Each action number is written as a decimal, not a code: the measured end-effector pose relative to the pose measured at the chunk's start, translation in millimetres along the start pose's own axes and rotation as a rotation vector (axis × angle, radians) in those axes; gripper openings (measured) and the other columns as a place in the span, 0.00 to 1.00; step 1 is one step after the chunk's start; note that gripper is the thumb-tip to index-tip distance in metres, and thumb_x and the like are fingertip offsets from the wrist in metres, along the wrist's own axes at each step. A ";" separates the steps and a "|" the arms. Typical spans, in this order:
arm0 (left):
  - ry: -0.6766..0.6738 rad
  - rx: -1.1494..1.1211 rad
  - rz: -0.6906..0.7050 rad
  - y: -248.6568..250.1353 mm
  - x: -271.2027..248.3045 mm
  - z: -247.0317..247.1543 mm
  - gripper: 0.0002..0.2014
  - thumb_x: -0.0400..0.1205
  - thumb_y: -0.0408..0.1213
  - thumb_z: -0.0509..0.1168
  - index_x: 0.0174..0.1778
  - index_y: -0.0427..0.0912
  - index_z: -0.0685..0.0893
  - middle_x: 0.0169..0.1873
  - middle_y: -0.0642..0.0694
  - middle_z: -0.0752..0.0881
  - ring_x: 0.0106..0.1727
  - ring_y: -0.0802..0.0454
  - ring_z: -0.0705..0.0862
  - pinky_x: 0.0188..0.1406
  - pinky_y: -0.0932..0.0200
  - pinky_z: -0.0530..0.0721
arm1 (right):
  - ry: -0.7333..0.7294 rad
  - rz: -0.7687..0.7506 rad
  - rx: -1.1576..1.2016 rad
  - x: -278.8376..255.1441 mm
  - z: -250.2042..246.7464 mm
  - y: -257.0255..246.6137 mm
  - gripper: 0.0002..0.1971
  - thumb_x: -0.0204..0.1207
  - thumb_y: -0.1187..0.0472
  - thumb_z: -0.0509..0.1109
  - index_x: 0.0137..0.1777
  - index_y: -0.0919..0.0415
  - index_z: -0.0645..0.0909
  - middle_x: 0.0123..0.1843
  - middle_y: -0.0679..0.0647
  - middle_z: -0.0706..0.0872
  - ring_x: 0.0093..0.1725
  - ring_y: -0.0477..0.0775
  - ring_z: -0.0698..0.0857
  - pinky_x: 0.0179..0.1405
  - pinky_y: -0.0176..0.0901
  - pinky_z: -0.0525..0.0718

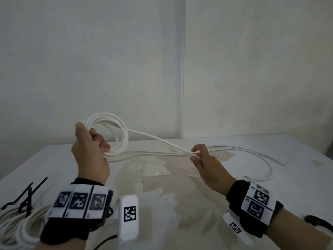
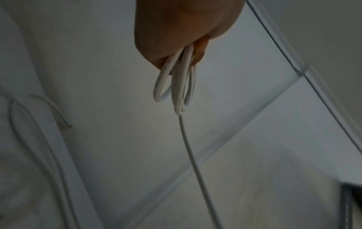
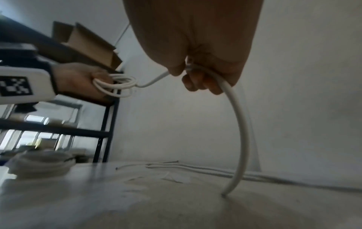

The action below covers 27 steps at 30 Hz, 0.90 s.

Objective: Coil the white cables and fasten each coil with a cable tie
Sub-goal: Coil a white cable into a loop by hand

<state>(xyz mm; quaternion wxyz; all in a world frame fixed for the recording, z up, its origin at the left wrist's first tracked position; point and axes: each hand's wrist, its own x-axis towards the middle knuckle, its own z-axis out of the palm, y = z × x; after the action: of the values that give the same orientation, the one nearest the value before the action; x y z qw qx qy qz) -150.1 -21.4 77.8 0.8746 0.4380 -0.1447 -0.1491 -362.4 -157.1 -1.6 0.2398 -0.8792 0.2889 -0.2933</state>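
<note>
**Dim room, stained desk**

A pale desk [image 1: 252, 204] is carrying a wide brownish stain [image 1: 162, 177]. Behind the desk, a plain white wall [image 1: 90, 60] is showing a vertical seam. Left of the desk, a black shelving rack [image 3: 103, 124] is holding a cardboard box [image 3: 88, 41], with daylight coming through.

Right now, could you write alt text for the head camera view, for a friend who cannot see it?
A person's left hand holds up a coil of white cable above a stained white table, while the right hand pinches the loose run of the same cable. Black cable ties and finished white coils lie at the near left.
</note>
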 end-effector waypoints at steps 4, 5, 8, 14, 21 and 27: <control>-0.030 0.159 0.096 -9.6 -2.5 3.5 0.19 0.85 0.48 0.52 0.28 0.46 0.67 0.11 0.58 0.66 0.16 0.60 0.63 0.17 0.68 0.63 | 0.083 -0.364 -0.496 -2.9 6.5 -17.2 0.08 0.81 0.56 0.55 0.48 0.58 0.73 0.37 0.52 0.82 0.33 0.56 0.82 0.27 0.40 0.75; -0.054 0.195 0.115 -14.3 -3.2 4.1 0.20 0.86 0.47 0.52 0.28 0.46 0.67 0.11 0.58 0.67 0.15 0.61 0.63 0.16 0.68 0.63 | 0.083 -0.439 -0.533 -4.8 8.4 -22.3 0.06 0.78 0.55 0.55 0.45 0.56 0.71 0.34 0.50 0.82 0.29 0.53 0.81 0.22 0.36 0.73; -0.150 0.381 0.210 -28.4 -4.9 3.6 0.21 0.87 0.47 0.51 0.26 0.45 0.67 0.19 0.50 0.71 0.16 0.62 0.65 0.22 0.63 0.66 | 0.106 -0.653 -0.566 -8.9 14.9 -34.3 0.06 0.78 0.54 0.56 0.43 0.54 0.71 0.32 0.48 0.80 0.26 0.49 0.77 0.18 0.36 0.67; -0.434 0.739 0.343 -54.0 -25.0 0.1 0.23 0.82 0.60 0.50 0.29 0.47 0.71 0.24 0.50 0.76 0.27 0.51 0.73 0.34 0.50 0.73 | 0.208 -0.811 -0.484 -12.8 11.5 -66.9 0.12 0.81 0.57 0.57 0.42 0.58 0.79 0.32 0.49 0.80 0.24 0.50 0.73 0.17 0.38 0.62; -0.700 0.686 0.048 -63.0 -52.6 -1.0 0.26 0.87 0.47 0.50 0.28 0.35 0.76 0.19 0.48 0.78 0.22 0.55 0.76 0.27 0.65 0.74 | 0.252 -0.677 -0.222 5.5 -1.5 -71.0 0.03 0.73 0.59 0.66 0.42 0.56 0.80 0.34 0.48 0.86 0.30 0.51 0.83 0.19 0.40 0.79; -0.787 0.694 -0.193 -57.5 -70.4 6.7 0.32 0.85 0.54 0.39 0.27 0.38 0.75 0.10 0.50 0.70 0.14 0.56 0.67 0.19 0.64 0.68 | 0.158 -0.472 -0.061 17.8 -10.3 -56.2 0.13 0.73 0.49 0.65 0.40 0.58 0.82 0.34 0.45 0.83 0.32 0.42 0.74 0.30 0.32 0.71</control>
<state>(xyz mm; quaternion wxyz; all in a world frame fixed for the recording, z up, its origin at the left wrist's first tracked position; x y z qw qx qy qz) -224.7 -31.8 26.5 0.5404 0.6237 -0.4617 -0.3253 -336.7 -130.9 45.7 0.1147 -0.9036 0.1022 -0.3999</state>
